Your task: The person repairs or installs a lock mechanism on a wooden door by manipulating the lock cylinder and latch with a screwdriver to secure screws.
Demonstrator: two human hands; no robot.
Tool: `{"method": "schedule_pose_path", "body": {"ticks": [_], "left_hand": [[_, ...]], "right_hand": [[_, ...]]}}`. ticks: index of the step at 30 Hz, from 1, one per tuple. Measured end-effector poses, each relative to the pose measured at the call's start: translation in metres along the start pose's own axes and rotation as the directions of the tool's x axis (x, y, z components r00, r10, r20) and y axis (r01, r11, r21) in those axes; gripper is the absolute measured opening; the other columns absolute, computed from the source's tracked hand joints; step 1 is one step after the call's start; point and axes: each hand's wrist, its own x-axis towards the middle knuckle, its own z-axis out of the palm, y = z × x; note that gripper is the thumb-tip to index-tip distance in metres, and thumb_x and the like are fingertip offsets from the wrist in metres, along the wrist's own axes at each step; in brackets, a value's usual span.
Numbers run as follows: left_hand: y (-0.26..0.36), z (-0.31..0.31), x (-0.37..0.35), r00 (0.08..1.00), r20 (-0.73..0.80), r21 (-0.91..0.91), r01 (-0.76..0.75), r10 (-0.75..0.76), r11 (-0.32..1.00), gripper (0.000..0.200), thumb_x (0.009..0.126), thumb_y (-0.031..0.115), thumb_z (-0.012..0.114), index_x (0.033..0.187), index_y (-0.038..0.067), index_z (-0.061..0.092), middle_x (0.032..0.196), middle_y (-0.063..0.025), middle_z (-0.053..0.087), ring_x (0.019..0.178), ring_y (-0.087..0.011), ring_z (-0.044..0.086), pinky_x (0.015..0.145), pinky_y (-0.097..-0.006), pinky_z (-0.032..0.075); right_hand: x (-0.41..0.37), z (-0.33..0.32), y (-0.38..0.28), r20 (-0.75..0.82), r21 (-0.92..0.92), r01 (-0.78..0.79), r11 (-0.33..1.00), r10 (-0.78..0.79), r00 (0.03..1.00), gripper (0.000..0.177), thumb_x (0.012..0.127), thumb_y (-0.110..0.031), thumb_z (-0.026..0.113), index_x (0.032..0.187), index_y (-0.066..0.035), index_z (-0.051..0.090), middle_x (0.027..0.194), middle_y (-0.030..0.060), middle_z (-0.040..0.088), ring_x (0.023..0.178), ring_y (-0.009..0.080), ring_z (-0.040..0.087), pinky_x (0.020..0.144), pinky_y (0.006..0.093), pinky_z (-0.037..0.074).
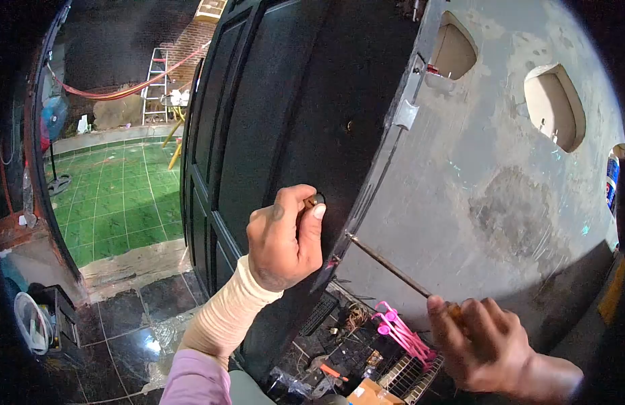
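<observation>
Your left hand (285, 236) is raised against the face of the black door (272, 121), close to its free edge, with thumb and forefinger pinched tight on a small brass-coloured piece (311, 200). It may be a knob or part of a lock, but it is too small to tell, and I cannot tell whether it sits in the door or only touches it. Your right hand (484, 344) is low at the right, its fingers wrapped closed round the amber handle of a screwdriver (390, 266). The thin shaft slants up and to the left from that hand, and its tip meets the door's edge just below and to the right of your left hand, where the door stands against the grey plastered wall (488, 169). A metal plate (407, 115) is fixed higher up along that same edge. Two arched niches (555, 104) are cut into the wall above. Below your hands, on the floor at the foot of the door, lies a clutter of tools with some pink plastic pieces (400, 331) among them. Off to the left, past the door, a green tiled floor (123, 202) stretches out to a ladder (157, 81), with a hammock (123, 91) strung before it.
</observation>
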Motion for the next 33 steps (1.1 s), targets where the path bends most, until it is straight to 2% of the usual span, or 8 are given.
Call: {"method": "schedule_pose_path", "body": {"ticks": [4,9,13,17,20,26,31,33], "left_hand": [[-0.005,0.003,0.001,0.998,-0.028,-0.036,-0.051,0.05,0.998,0.013,0.092,0.002,0.06,0.103,-0.004,0.058,0.071,-0.0143,0.066,0.061,-0.0224,0.068,0.056,-0.0293,0.05],[-0.004,0.008,0.0,0.997,-0.062,-0.007,-0.053,0.053,0.999,0.011,0.092,0.002,0.061,0.101,-0.003,0.059,0.07,-0.0132,0.065,0.059,-0.0234,0.067,0.055,-0.0297,0.049],[-0.001,0.003,0.0,0.999,-0.028,0.012,-0.046,0.047,0.999,0.01,0.093,0.002,0.06,0.102,-0.003,0.058,0.07,-0.0132,0.065,0.059,-0.0234,0.067,0.055,-0.0295,0.049],[-0.003,0.003,-0.001,0.999,-0.029,-0.017,-0.045,0.044,0.999,0.01,0.094,0.002,0.059,0.102,-0.003,0.058,0.07,-0.0137,0.065,0.06,-0.0231,0.068,0.055,-0.029,0.049],[-0.001,0.003,0.0,0.999,-0.037,-0.033,-0.03,0.029,0.999,0.011,0.093,0.002,0.06,0.103,-0.003,0.058,0.071,-0.0141,0.066,0.061,-0.023,0.069,0.055,-0.029,0.049],[-0.013,0.006,0.0,0.996,-0.047,-0.083,-0.079,0.076,0.993,0.015,0.091,0.002,0.064,0.104,-0.004,0.059,0.072,-0.0146,0.066,0.063,-0.0227,0.07,0.057,-0.0282,0.051],[-0.009,0.017,0.0,0.995,-0.055,0.001,-0.088,0.088,0.996,0.014,0.092,0.005,0.065,0.103,-0.002,0.061,0.074,-0.0136,0.067,0.064,-0.0261,0.07,0.059,-0.0311,0.052],[-0.01,0.024,-0.001,0.996,-0.053,-0.007,-0.074,0.074,0.997,0.012,0.092,0.005,0.063,0.102,-0.001,0.06,0.073,-0.0134,0.066,0.062,-0.0263,0.068,0.057,-0.0318,0.05]], "right_hand": [[0.018,-0.008,0.001,0.347,0.864,-0.478,0.156,0.503,0.791,0.027,0.092,-0.003,0.058,0.117,0.004,0.062,0.079,0.0097,0.063,0.058,0.0115,0.055,0.05,0.0248,0.044],[0.005,0.001,0.008,0.673,0.663,-0.351,-0.662,0.321,0.666,0.028,0.095,-0.006,0.057,0.122,0.002,0.058,0.077,0.0057,0.063,0.054,0.0094,0.052,0.048,0.024,0.041],[0.009,-0.005,0.013,0.334,0.877,-0.438,0.197,0.405,0.851,0.037,0.085,0.0,0.065,0.122,0.001,0.062,0.077,0.0075,0.059,0.06,0.0132,0.054,0.052,0.0294,0.047],[0.0,-0.006,0.007,0.004,0.116,-0.087,0.989,0.087,0.996,0.055,0.069,0.001,0.071,0.123,0.002,0.065,0.078,0.0084,0.057,0.063,0.0165,0.055,0.049,0.0296,0.048],[0.001,-0.007,0.0,0.072,-0.261,0.073,0.963,-0.056,0.996,0.059,0.068,0.001,0.072,0.126,0.005,0.062,0.08,0.0064,0.059,0.064,0.0155,0.056,0.041,0.0261,0.045],[0.015,-0.002,-0.012,-0.042,0.346,-0.229,0.91,0.258,0.965,0.046,0.079,0.003,0.063,0.125,0.009,0.058,0.076,0.0074,0.059,0.058,0.0141,0.055,0.045,0.0298,0.045],[0.033,-0.025,0.012,0.67,0.722,-0.653,-0.228,0.465,0.578,0.027,0.097,-0.016,0.064,0.114,0.005,0.063,0.073,0.0079,0.067,0.058,0.0073,0.055,0.048,0.0224,0.041],[0.014,-0.005,0.024,0.614,0.781,-0.595,-0.188,0.403,0.679,0.029,0.098,-0.013,0.062,0.121,0.004,0.059,0.078,0.0041,0.065,0.059,0.0069,0.055,0.048,0.0219,0.038]]}}
